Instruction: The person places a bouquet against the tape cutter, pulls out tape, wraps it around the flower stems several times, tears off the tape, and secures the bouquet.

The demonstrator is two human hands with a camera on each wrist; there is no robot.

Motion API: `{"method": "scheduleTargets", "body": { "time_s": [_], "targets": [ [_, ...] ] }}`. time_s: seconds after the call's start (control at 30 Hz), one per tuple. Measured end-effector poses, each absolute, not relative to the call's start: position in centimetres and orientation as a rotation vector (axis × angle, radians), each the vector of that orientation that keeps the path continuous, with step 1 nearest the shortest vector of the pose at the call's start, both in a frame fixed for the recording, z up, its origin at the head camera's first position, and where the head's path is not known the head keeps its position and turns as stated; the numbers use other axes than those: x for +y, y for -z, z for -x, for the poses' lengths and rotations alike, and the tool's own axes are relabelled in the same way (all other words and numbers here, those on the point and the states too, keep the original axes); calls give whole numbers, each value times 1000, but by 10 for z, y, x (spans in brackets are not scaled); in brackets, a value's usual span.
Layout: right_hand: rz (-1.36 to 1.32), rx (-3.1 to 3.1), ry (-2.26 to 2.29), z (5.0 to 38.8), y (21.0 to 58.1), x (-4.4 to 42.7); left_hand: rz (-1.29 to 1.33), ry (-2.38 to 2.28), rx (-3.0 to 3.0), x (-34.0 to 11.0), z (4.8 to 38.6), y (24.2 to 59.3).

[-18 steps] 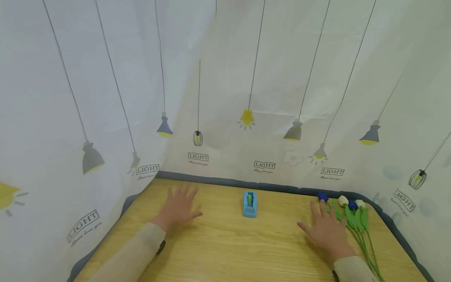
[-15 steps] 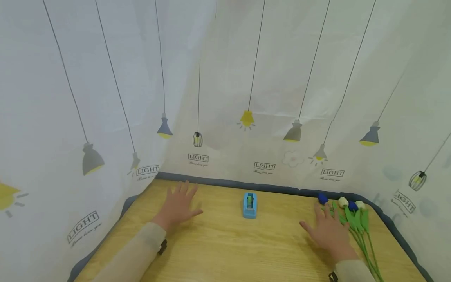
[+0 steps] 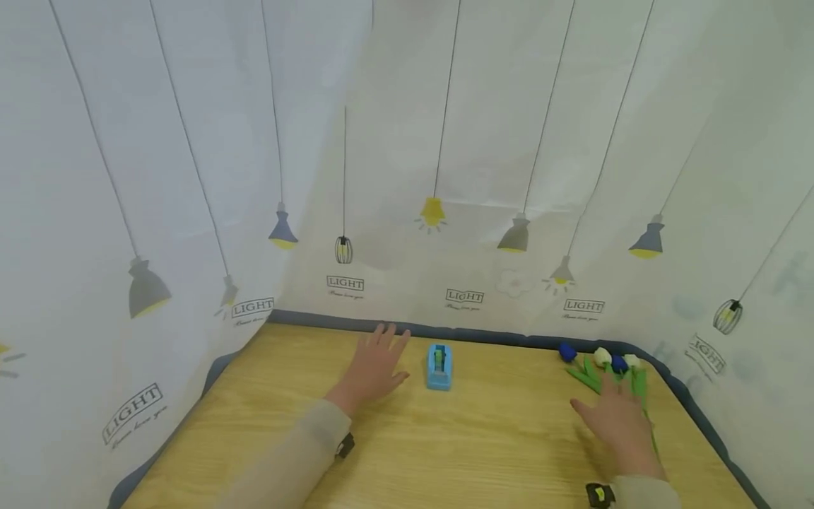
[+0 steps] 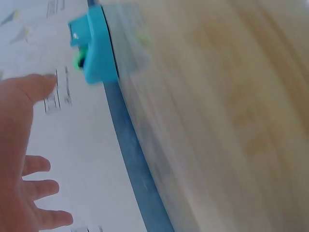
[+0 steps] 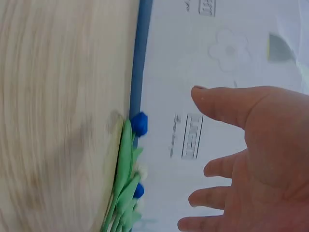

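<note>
Looks barely begun: left hand (image 3: 374, 367) near tape dispenser (image 3: 439, 376), right hand (image 3: 617, 423) by flowers (image 3: 602, 357), both empty, apart, fingers extended; all handling remains.

Left sleeve (image 3: 289, 456): long, plain, pale beige, reaching the wrist.
Left wrist device (image 3: 345, 446): small, black, partly hidden beneath the sleeve.
Right sleeve (image 3: 644, 493): matching pale beige.
Right wrist device (image 3: 600, 495): black, squarish, small yellow-green mark.
Left hand (image 3: 374, 369): bare.
Right hand (image 3: 618, 423): bare.
</note>
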State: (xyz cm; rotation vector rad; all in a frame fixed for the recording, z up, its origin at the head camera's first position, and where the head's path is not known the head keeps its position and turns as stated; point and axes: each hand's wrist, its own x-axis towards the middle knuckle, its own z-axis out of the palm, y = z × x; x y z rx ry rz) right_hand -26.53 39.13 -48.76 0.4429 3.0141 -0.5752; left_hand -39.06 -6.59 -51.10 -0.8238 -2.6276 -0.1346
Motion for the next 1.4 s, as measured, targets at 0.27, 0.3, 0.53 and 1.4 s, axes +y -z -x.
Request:
{"method": "scheduleTargets", "body": {
  "time_s": [0.27, 0.3, 0.53, 1.4],
  "targets": [
    [-664, 2921, 711, 239, 499, 439, 906, 59, -2534, 19, 390, 500],
    [-686, 2907, 726, 235, 501, 443, 918, 23, -2521, 28, 389, 498],
    [-873, 2818, 779, 225, 520, 457, 982, -90, -2546, 92, 374, 488],
    [-635, 2708, 1013, 212, 520, 488, 1539, -117, -2641, 267, 294, 483]
  ]
}}
